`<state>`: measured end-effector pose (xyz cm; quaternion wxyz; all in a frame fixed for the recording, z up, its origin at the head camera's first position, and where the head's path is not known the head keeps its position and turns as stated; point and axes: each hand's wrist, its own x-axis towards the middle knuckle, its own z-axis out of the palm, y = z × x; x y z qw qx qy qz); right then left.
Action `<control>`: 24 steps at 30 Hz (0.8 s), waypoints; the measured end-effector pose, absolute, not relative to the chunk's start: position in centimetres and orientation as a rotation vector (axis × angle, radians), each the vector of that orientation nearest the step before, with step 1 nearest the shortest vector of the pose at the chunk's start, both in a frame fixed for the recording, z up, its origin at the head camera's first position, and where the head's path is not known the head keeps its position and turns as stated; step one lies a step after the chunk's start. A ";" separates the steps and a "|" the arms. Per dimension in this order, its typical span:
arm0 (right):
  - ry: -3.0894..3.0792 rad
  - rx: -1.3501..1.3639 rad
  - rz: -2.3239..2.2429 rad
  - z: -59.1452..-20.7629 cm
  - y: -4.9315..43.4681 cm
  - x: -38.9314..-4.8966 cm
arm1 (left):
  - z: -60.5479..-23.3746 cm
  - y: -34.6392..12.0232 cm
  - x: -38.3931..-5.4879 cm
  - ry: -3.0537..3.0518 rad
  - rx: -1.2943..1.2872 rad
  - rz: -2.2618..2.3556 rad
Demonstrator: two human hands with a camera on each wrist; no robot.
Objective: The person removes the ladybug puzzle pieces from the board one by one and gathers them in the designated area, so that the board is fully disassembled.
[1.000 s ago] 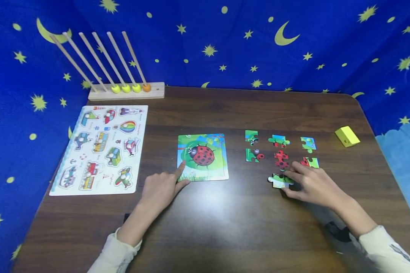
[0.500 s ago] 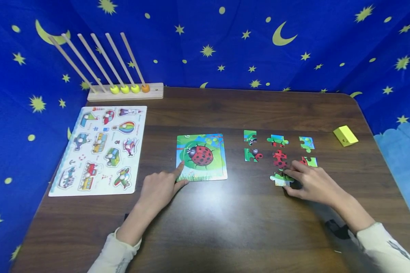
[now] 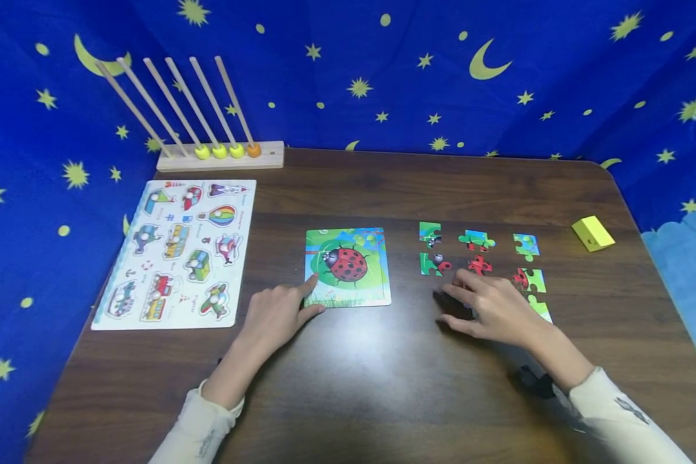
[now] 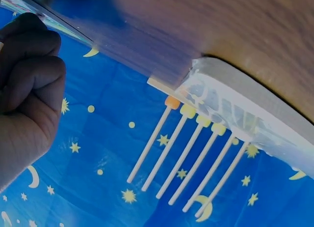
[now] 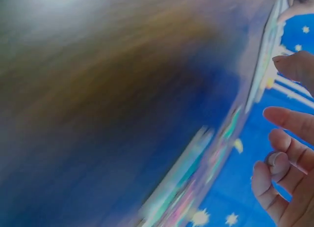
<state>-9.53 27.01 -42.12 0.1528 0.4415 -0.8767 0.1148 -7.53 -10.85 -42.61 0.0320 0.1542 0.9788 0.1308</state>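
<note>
In the head view, a square ladybug picture board (image 3: 348,265) lies mid-table. My left hand (image 3: 275,316) rests at its lower left corner, index finger and thumb extended onto it; the left wrist view shows the other fingers curled. Right of the board, loose jigsaw pieces lie in rows: a green corner piece (image 3: 430,232), a ladybug-head piece (image 3: 432,263), a red spotted piece (image 3: 479,264) and several others. Over the lower row hovers my right hand (image 3: 493,309), hiding part of it. Its thumb and index finger are apart with nothing between them in the right wrist view.
A white peg puzzle board (image 3: 174,254) with vehicle pictures lies at left. Behind it stands a wooden rod counter (image 3: 220,156) with yellow and orange beads. A yellow wedge block (image 3: 593,233) sits at the far right. A blue star-patterned cloth (image 3: 348,51) hangs behind the table.
My right hand has let go of the lower middle jigsaw piece and moved left, uncovering a green piece at lower right. My left hand has stayed at the board's corner.
</note>
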 end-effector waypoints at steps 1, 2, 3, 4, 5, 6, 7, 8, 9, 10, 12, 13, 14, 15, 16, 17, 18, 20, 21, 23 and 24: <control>-2.514 1.281 0.336 -42.1 26.4 -9.7 | -42.6 -10.8 -7.6 3.012 0.473 0.408; -2.518 1.292 0.340 -42.0 25.7 -9.8 | -42.6 -10.8 -7.6 3.012 0.472 0.413; -2.522 1.302 0.339 -41.9 25.0 -10.0 | -42.6 -10.8 -7.6 3.008 0.471 0.416; -2.527 1.314 0.341 -41.8 24.2 -10.1 | -42.6 -10.8 -7.7 3.005 0.469 0.418; -2.534 1.325 0.342 -41.7 23.5 -10.2 | -42.6 -10.8 -7.7 3.002 0.467 0.418; -2.543 1.334 0.349 -41.6 22.7 -10.4 | -42.6 -10.8 -7.7 2.996 0.463 0.418; -2.551 1.346 0.362 -41.6 21.8 -10.5 | -42.6 -10.8 -7.7 2.990 0.456 0.422; -2.554 1.358 0.368 -41.5 21.0 -10.7 | -42.6 -10.9 -7.7 2.986 0.453 0.423; -2.552 1.373 0.378 -41.5 20.2 -10.9 | -42.6 -10.9 -7.7 2.984 0.449 0.422; -2.549 1.388 0.388 -41.5 19.3 -11.0 | -42.6 -10.9 -7.7 2.983 0.446 0.422; -2.544 1.412 0.370 -41.6 17.7 -11.4 | -42.6 -11.0 -7.7 2.983 0.436 0.416; -2.539 1.424 0.354 -41.7 16.9 -11.6 | -42.5 -11.1 -7.7 2.987 0.432 0.407; -2.540 1.431 0.332 -41.8 16.1 -11.7 | -42.6 -11.2 -7.7 2.992 0.429 0.396; -2.544 1.436 0.318 -41.9 15.4 -11.8 | -42.5 -11.2 -7.6 2.991 0.422 0.386; -2.550 1.439 0.299 -41.9 14.7 -12.0 | -42.5 -11.3 -7.6 2.990 0.418 0.374; -2.558 1.438 0.275 -42.0 14.0 -12.1 | -42.5 -11.4 -7.6 2.989 0.411 0.361; -2.572 1.436 0.262 -42.1 13.4 -12.2 | -42.6 -11.5 -7.6 2.986 0.405 0.350; -2.606 1.424 0.253 -42.2 12.3 -12.4 | -42.6 -11.5 -7.6 2.965 0.392 0.340; -2.621 1.418 0.249 -42.2 11.7 -12.6 | -42.6 -11.5 -7.6 2.950 0.383 0.341; -2.656 1.414 0.247 -42.2 10.7 -12.8 | -42.7 -11.5 -7.6 2.927 0.367 0.341; -2.670 1.413 0.248 -42.3 10.2 -13.0 | -42.7 -11.4 -7.6 2.918 0.360 0.340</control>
